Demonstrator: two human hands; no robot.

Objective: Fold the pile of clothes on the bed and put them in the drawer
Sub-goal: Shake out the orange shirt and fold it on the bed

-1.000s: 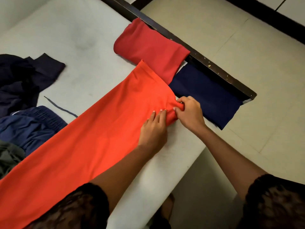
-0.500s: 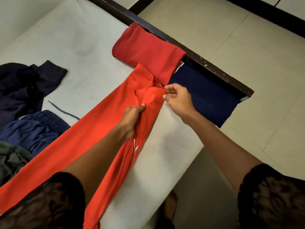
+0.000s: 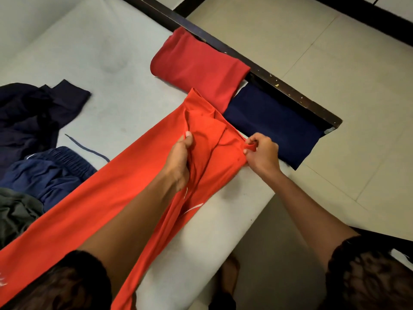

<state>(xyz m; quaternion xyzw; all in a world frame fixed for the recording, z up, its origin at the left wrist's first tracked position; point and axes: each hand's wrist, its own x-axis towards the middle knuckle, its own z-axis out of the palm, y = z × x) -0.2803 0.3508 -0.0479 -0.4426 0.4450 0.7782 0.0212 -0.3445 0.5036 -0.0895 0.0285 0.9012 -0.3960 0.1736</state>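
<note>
While my left hand (image 3: 178,162) grips a bunch of the orange garment (image 3: 107,211) and my right hand (image 3: 262,153) pinches its edge, I see it stretched across the pale mattress (image 3: 107,48), touching the folded red garment (image 3: 196,66) beside the dark bed frame (image 3: 270,73), beige floor tiles (image 3: 335,54) beyond.

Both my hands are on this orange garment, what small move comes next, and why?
Probably draw the right hand outward to smooth the orange garment flat: the left hand grips bunched fabric, the right pinches its edge, and creases show between them.
</note>
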